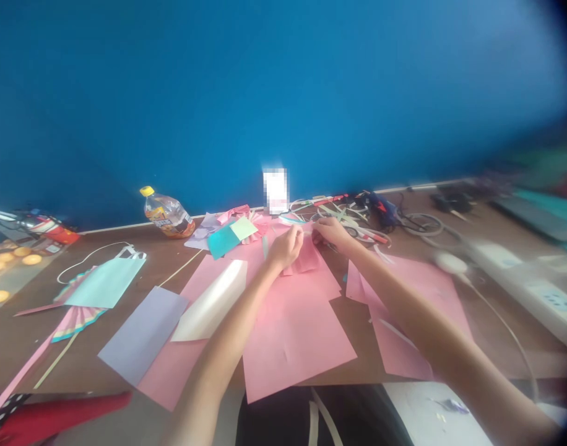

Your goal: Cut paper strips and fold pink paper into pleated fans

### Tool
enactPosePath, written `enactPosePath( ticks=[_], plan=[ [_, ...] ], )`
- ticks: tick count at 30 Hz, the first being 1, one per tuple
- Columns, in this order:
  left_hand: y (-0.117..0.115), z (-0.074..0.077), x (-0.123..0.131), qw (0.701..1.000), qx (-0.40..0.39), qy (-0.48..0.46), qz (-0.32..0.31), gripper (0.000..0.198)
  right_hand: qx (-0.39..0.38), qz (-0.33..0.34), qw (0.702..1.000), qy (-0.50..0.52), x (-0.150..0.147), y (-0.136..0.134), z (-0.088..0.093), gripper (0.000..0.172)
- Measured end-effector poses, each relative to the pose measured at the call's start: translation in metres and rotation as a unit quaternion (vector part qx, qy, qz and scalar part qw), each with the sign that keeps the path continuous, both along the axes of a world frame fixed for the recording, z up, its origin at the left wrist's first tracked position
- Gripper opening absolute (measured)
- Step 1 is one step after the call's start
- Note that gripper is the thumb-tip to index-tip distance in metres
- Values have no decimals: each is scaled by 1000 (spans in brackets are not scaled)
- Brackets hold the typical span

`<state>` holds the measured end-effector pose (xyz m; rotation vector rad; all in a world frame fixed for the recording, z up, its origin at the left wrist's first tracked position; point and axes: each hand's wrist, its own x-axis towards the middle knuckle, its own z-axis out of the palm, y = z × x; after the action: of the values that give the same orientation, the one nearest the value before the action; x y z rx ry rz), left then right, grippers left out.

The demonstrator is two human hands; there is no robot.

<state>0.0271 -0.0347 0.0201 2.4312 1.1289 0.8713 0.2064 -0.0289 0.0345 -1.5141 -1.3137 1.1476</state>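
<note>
Both my arms reach forward over the brown table (23, 334). My left hand (286, 246) and my right hand (328, 233) are closed on the two sides of a pleated pink paper piece (306, 257), held just above a large pink paper sheet (293, 334). The picture is blurred, so finer detail of the fingers is unclear.
More pink sheets (404, 310), a lavender sheet (142, 334), a cream sheet (213, 300), a light-blue paper bag (109, 282), teal and green squares (228, 237) and a striped paper fan (77, 322) lie around. A tipped plastic bottle (167, 214), cables and scraps (367, 214) line the blue wall. A power strip (538, 291) lies right.
</note>
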Motion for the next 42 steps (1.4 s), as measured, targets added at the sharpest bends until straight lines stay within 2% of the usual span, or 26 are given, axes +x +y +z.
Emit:
enactPosePath(
  ticks=[6, 10, 13, 17, 20, 23, 27, 31, 35, 42],
  plan=[
    [10, -10, 0, 992, -41, -110, 46, 24, 27, 58, 998, -3, -7, -3, 4, 37],
    [14, -9, -3, 988, -26, -152, 29, 25, 25, 110, 994, -2, -10, -6, 6, 53],
    [13, -8, -4, 986, -16, -161, 25, 25, 34, 121, 989, -80, -12, -10, 13, 45],
    [10, -6, -3, 985, -32, -164, 41, 18, 57, 85, 976, -192, -17, -15, 22, 40],
    [8, -4, -3, 985, -42, -165, 33, 14, 69, 82, 973, -206, -19, -17, 25, 47],
    [8, -1, -2, 984, -35, -176, 16, 18, 76, 93, 966, -230, -20, -16, 24, 50],
    [9, -1, -1, 979, -43, -199, -12, 27, 88, 71, 959, -261, -21, -13, 21, 33],
    [10, -4, 0, 972, -75, -223, -26, 27, 121, 52, 948, -289, -19, -11, 19, 23],
    [12, -6, -1, 960, -119, -253, -23, 27, 173, 42, 930, -320, -17, -10, 17, 20],
    [12, -8, -3, 949, -158, -272, -12, 27, 203, 49, 931, -300, -15, -10, 14, 21]
  ],
)
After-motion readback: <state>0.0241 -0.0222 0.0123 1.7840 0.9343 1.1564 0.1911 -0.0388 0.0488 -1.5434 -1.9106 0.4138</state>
